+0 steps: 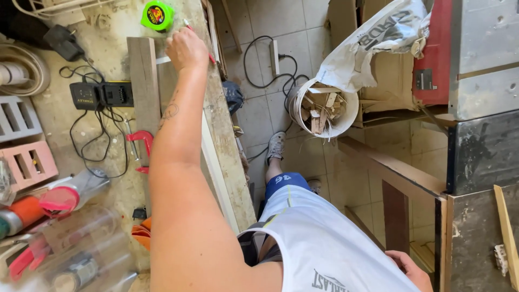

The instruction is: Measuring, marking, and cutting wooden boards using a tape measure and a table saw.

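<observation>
The left hand (186,50) reaches far across the desk (81,81), its grip closed narrow around a red pencil (211,58) whose ends show on either side of the fist. The hand rests on the far end of a grey wooden board (144,81) that lies lengthwise along the desk, with a white metal tape blade (162,60) crossing the board just beside the fingers. A bright green tape measure (157,15) sits just beyond the hand, near the desk's far edge. Further down the board a red clamp (141,138) bites its side, and a pale strip of wood (216,167) runs along the desk's edge beside the forearm.

The right hand (412,269) shows only partly at the bottom edge of the view — it rests on the corner of a brown wooden frame (400,173), and I cannot tell how its grip stands.

To the left of the board lie a black battery charger (101,94) with its tangled cable, a pink plastic block (28,164) and some clear plastic bottles (81,243). On the tiled floor (270,16) stand a white bucket (323,110) filled with wood offcuts, a crumpled white sack (373,43) above it — and a white power strip (274,56) with black cords.
</observation>
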